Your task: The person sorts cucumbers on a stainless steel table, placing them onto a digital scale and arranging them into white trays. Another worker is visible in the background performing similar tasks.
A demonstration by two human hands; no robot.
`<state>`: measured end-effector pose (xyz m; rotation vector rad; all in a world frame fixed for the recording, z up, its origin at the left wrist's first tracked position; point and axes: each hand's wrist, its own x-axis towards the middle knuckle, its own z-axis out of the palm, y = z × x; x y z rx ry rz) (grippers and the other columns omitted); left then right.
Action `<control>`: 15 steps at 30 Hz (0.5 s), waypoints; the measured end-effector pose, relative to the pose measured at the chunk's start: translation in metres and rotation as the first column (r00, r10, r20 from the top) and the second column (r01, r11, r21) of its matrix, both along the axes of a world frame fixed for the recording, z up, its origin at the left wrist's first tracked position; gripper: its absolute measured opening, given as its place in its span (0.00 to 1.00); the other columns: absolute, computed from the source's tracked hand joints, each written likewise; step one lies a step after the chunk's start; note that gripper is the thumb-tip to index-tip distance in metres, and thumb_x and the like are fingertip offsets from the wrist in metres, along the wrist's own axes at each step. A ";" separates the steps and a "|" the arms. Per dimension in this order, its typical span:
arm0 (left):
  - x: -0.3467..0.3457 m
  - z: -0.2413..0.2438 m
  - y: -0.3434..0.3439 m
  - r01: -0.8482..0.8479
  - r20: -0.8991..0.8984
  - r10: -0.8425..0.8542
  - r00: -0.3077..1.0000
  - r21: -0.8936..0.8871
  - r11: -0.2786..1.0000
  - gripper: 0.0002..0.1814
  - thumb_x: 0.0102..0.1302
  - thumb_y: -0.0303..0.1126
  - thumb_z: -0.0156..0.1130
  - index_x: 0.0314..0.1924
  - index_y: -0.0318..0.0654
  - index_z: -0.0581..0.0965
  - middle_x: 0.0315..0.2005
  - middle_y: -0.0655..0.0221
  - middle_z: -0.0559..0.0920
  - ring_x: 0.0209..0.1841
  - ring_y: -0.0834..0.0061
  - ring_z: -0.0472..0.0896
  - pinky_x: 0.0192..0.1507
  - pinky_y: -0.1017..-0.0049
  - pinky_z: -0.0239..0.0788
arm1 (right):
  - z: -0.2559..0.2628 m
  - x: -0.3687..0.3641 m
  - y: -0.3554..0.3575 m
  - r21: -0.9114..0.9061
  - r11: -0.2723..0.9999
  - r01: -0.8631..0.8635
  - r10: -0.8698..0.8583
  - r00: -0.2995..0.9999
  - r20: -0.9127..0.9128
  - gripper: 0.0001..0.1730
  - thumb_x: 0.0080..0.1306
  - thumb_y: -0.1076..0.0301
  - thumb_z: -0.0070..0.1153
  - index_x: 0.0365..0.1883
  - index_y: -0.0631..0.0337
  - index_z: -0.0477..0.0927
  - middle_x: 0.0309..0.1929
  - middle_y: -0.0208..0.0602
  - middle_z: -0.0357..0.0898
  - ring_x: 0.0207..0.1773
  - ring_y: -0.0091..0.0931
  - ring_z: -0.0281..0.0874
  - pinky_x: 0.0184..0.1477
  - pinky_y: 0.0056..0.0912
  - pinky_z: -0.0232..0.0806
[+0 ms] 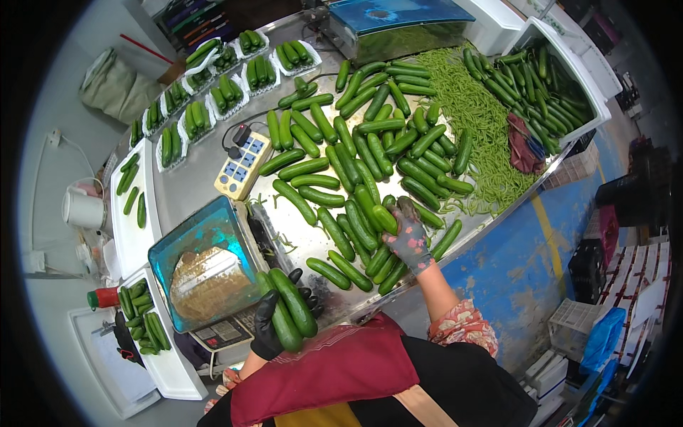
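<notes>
Two green cucumbers lie side by side in my left hand, which wears a black glove and is closed around them near the table's front edge. My right hand, in a grey glove with pink patches, grips a short cucumber at the near side of a loose pile of cucumbers on the metal table. Just beyond my left hand stands a weighing scale with a blue pan; its pan holds no cucumbers.
Cucumbers in white netting stand in rows at the back left. A power strip lies beside the pile. Thin green beans cover the right side, next to a white foam box of cucumbers. Another foam box stands left of the scale.
</notes>
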<state>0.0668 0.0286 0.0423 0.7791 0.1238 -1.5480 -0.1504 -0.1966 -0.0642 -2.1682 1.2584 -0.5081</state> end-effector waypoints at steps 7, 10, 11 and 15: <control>0.007 -0.015 0.009 -0.016 -0.194 -0.014 0.981 -0.155 0.988 0.35 0.65 0.43 0.53 0.69 0.41 0.55 0.50 0.55 0.75 0.52 0.59 0.74 0.63 0.54 0.58 | 0.028 0.004 -0.002 0.452 0.887 -0.093 -0.128 0.892 0.434 0.32 0.55 0.72 0.59 0.60 0.65 0.67 0.56 0.40 0.72 0.57 0.28 0.71 0.60 0.28 0.61; 0.005 -0.002 0.004 -0.008 -0.047 0.007 0.999 -0.034 0.999 0.37 0.61 0.49 0.57 0.66 0.39 0.60 0.45 0.61 0.76 0.48 0.63 0.76 0.56 0.57 0.67 | 0.035 0.012 0.006 0.468 0.868 -0.166 -0.121 0.843 0.523 0.31 0.55 0.74 0.59 0.59 0.66 0.67 0.50 0.40 0.75 0.52 0.28 0.74 0.55 0.27 0.64; 0.004 -0.003 0.005 -0.002 -0.051 0.000 0.999 -0.029 1.000 0.38 0.61 0.49 0.58 0.66 0.39 0.59 0.45 0.61 0.76 0.48 0.62 0.76 0.58 0.56 0.65 | 0.020 0.014 0.011 0.366 0.916 -0.162 -0.085 0.815 0.574 0.30 0.53 0.76 0.59 0.57 0.68 0.69 0.50 0.41 0.75 0.52 0.29 0.74 0.55 0.28 0.65; 0.006 -0.005 0.008 0.027 -0.068 -0.031 0.997 -0.063 0.998 0.39 0.60 0.49 0.59 0.67 0.39 0.58 0.45 0.60 0.76 0.49 0.60 0.76 0.60 0.54 0.63 | 0.021 0.032 0.016 0.295 0.941 -0.164 -0.036 0.820 0.571 0.31 0.49 0.78 0.60 0.54 0.66 0.71 0.52 0.45 0.73 0.52 0.33 0.74 0.55 0.30 0.65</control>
